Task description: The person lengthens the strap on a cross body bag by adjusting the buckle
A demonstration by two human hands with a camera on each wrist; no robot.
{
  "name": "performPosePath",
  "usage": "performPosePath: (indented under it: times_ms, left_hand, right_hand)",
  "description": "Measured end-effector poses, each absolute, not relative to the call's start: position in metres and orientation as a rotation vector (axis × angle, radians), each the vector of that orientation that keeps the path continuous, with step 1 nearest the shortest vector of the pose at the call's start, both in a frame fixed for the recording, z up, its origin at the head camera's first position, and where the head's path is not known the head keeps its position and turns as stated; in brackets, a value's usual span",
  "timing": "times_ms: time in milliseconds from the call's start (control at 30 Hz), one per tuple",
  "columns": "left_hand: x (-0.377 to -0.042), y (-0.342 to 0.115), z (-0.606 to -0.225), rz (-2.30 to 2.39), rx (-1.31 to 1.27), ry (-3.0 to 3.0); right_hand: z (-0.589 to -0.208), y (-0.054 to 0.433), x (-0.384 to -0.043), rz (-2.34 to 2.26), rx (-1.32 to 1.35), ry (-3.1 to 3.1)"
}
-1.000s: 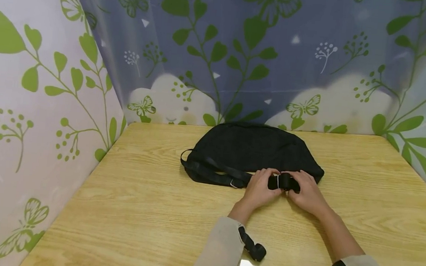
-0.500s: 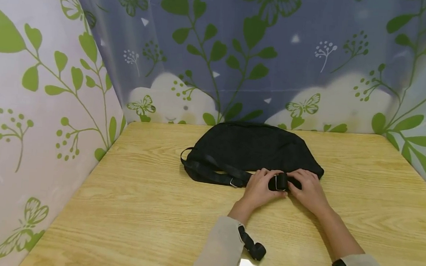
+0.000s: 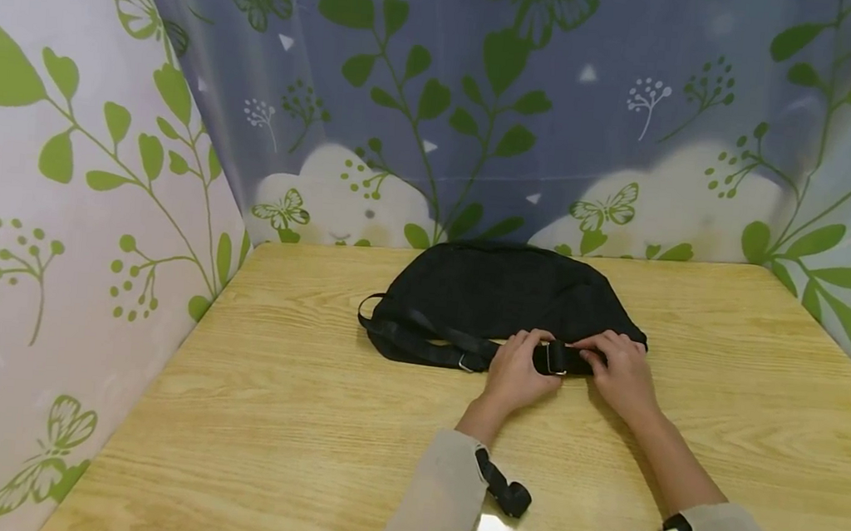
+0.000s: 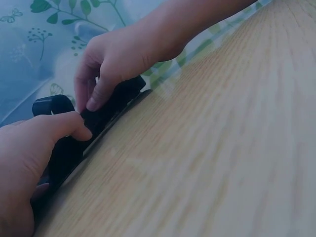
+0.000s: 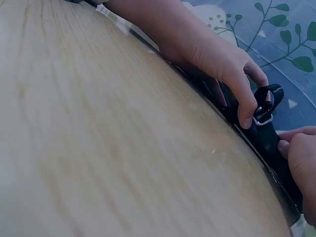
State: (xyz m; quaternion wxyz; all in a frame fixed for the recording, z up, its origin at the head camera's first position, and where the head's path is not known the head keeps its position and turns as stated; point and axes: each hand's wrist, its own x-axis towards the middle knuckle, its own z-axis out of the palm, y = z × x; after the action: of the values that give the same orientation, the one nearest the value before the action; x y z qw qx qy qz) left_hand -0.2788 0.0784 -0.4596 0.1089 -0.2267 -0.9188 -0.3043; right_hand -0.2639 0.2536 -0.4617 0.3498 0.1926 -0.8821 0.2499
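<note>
Leafy green print all over the pale and blue fabric backdrop here, with a light wood-grain bench in front of it. From the head view, a black, roughly half-moon fabric bag lies flat at the far side of the bench, and a flat black webbing strap runs along its near edge. Both forearms reach forward in beige sleeves and angle inward at the wrists. The left hand has its thumb and fingers clamped on the strap just left of a silver metal buckle; the right hand pinches the strap further right, palm down. So the hands are near each other but apart, buckle in between.

Left wrist cam: left hand's low in the corner, thumb stretched along the strap. Right hand comes in from above, wrist bent, fingers pointing down, thumb against the webbing. A bit of strap loops up by the left hand.

Right wrist cam: right hand's cut off at the edge, thumb and finger nipping the strap. Left hand arches down from the top, thumb beside the buckle, index curving behind that standing loop.
</note>
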Motion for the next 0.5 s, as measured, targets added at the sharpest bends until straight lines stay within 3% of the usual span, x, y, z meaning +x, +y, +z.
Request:
performPosePath:
  times_ms: [300,500]
  left_hand:
    - [-0.2778,0.0770,-0.4586,-0.991,-0.584,-2.622]
    - [-0.2785,0.0768,-0.4590,-1.051,-0.684,-2.589]
  right_hand:
    - [-0.4611,0.2564,-0.2635,0.590,0.296,-2.288]
    - [-0.4616,0.2565,-0.2631,0.650,0.395,-2.332]
